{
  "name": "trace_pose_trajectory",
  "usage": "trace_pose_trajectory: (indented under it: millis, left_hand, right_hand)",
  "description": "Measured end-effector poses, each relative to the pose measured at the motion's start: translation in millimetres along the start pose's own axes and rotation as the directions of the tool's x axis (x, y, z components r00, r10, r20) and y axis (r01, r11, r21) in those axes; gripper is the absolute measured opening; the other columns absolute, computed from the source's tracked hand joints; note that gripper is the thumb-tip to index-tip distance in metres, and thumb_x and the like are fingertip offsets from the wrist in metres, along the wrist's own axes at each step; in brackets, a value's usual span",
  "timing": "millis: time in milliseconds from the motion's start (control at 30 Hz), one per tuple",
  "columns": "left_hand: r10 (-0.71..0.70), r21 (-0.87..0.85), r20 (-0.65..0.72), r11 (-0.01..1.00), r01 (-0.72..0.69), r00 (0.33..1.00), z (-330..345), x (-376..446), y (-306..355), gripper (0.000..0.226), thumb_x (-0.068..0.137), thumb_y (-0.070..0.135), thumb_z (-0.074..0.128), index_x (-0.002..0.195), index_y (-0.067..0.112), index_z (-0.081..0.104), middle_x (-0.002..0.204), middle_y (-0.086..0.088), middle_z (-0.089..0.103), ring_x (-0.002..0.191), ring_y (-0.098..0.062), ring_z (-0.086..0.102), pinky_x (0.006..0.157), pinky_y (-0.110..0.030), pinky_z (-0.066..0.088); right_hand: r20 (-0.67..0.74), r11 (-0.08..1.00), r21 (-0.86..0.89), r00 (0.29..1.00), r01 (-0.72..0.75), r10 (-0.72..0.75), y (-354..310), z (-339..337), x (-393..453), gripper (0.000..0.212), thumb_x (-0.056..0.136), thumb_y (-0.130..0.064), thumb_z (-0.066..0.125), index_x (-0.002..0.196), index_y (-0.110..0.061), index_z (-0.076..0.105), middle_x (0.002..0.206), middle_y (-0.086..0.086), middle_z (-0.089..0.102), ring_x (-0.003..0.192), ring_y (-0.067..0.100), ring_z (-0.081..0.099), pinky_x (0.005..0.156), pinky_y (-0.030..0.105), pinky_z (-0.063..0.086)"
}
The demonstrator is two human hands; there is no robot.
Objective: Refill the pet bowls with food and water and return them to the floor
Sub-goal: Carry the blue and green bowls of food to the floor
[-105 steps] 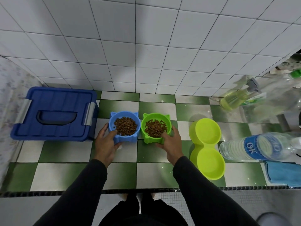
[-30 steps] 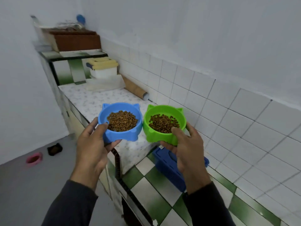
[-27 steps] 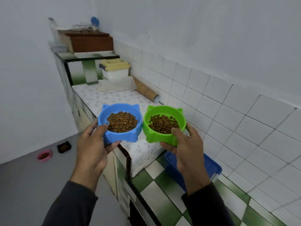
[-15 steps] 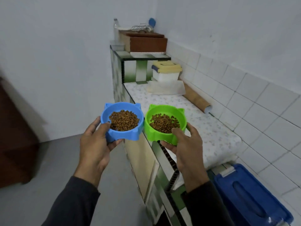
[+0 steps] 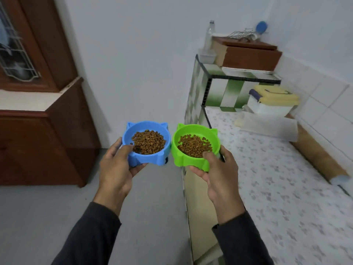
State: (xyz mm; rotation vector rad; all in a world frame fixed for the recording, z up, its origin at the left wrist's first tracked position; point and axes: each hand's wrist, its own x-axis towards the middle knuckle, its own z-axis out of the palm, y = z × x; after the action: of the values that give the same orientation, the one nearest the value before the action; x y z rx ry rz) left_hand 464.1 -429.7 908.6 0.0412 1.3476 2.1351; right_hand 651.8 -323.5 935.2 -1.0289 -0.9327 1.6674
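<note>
My left hand [image 5: 116,169] grips a blue cat-eared bowl [image 5: 152,157] with brown kibble [image 5: 148,142] in it, thumb over the near rim and fingers underneath. Beside it, my right hand [image 5: 219,175] grips a green cat-eared bowl [image 5: 186,159], also holding kibble [image 5: 194,145], in the same way. Both bowls are level in the air at chest height, side by side and almost touching, above the grey floor [image 5: 152,207] and the counter's left edge.
A speckled counter [image 5: 277,178] runs along the right, with a cardboard roll [image 5: 317,155], a folded white sheet [image 5: 267,127] and a yellow-lidded white container [image 5: 271,102] on it. A raised tiled shelf [image 5: 229,87] carries a brown box. A dark wooden cabinet [image 5: 38,146] stands at the left.
I lifted both bowls off the green-checked counter and turned left with them. The view now faces the wooden cabinet and the floor; the blue storage box has left the frame.
</note>
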Motion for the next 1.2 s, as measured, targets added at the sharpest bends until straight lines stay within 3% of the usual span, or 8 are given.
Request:
trace_pose_trajectory:
  millis: [133, 300, 500, 833, 1033, 1200]
  left_hand:
    - [0.034, -0.010, -0.050, 0.999, -0.034, 0.998, 9, 47, 8, 0.039, 0.097, 0.008, 0.061, 0.132, 0.023, 0.066, 0.120, -0.005, 0.069, 0.093, -0.027, 0.075, 0.061, -0.035, 0.060]
    - [0.051, -0.012, -0.113, 0.999, -0.053, 0.992, 19, 103, 8, 0.037, 0.096, 0.009, 0.063, 0.128, 0.027, 0.069, 0.124, -0.003, 0.071, 0.105, -0.029, 0.073, 0.068, -0.040, 0.061]
    - [0.043, -0.019, -0.149, 0.999, -0.047, 0.988, 28, 166, 5, 0.040, 0.097, 0.010, 0.062, 0.133, 0.027, 0.066, 0.127, -0.003, 0.070, 0.106, -0.028, 0.073, 0.067, -0.038, 0.061]
    - [0.015, 0.004, -0.141, 1.000, -0.015, 0.990, 43, 299, 9, 0.043, 0.097, 0.012, 0.065, 0.136, 0.029, 0.063, 0.127, -0.003, 0.070, 0.104, -0.027, 0.075, 0.078, -0.046, 0.063]
    - [-0.011, 0.037, -0.158, 0.999, 0.017, 0.987, 48, 386, 20, 0.043, 0.097, 0.015, 0.065, 0.137, 0.031, 0.062, 0.125, -0.003, 0.071, 0.105, -0.028, 0.074, 0.073, -0.040, 0.061]
    - [-0.019, 0.059, -0.166, 0.998, 0.029, 0.986, 52, 453, 26, 0.045, 0.098, 0.012, 0.062, 0.139, 0.031, 0.061, 0.122, 0.000, 0.073, 0.108, -0.026, 0.073, 0.077, -0.042, 0.061]
  right_hand:
    - [0.051, 1.000, -0.016, 0.998, -0.021, 0.022, 7, 36, 49, 0.043, 0.088, 0.003, 0.061, 0.121, -0.025, 0.064, 0.115, 0.009, 0.066, 0.103, 0.032, 0.070, 0.065, 0.046, 0.062]
    - [0.104, 0.997, -0.062, 0.993, -0.051, 0.057, 16, 72, 106, 0.040, 0.088, 0.002, 0.061, 0.115, -0.028, 0.065, 0.115, 0.009, 0.066, 0.103, 0.028, 0.070, 0.066, 0.045, 0.062]
    - [0.128, 0.991, -0.084, 0.986, -0.099, 0.109, 30, 110, 165, 0.043, 0.089, 0.003, 0.060, 0.111, -0.034, 0.062, 0.118, 0.007, 0.063, 0.102, 0.027, 0.070, 0.066, 0.046, 0.062]
    - [0.096, 0.982, -0.117, 0.982, -0.152, 0.163, 64, 189, 272, 0.053, 0.091, 0.003, 0.060, 0.134, -0.027, 0.056, 0.118, 0.005, 0.063, 0.095, 0.025, 0.072, 0.068, 0.048, 0.063]
    - [0.057, 0.974, -0.129, 0.980, -0.184, 0.192, 85, 249, 331, 0.053, 0.092, 0.003, 0.059, 0.134, -0.030, 0.054, 0.116, 0.001, 0.061, 0.099, 0.024, 0.070, 0.069, 0.047, 0.063]
    - [0.015, 0.969, -0.100, 0.974, -0.224, 0.227, 106, 290, 377, 0.060, 0.090, 0.007, 0.057, 0.138, -0.029, 0.052, 0.119, 0.005, 0.060, 0.100, 0.026, 0.069, 0.069, 0.048, 0.063]
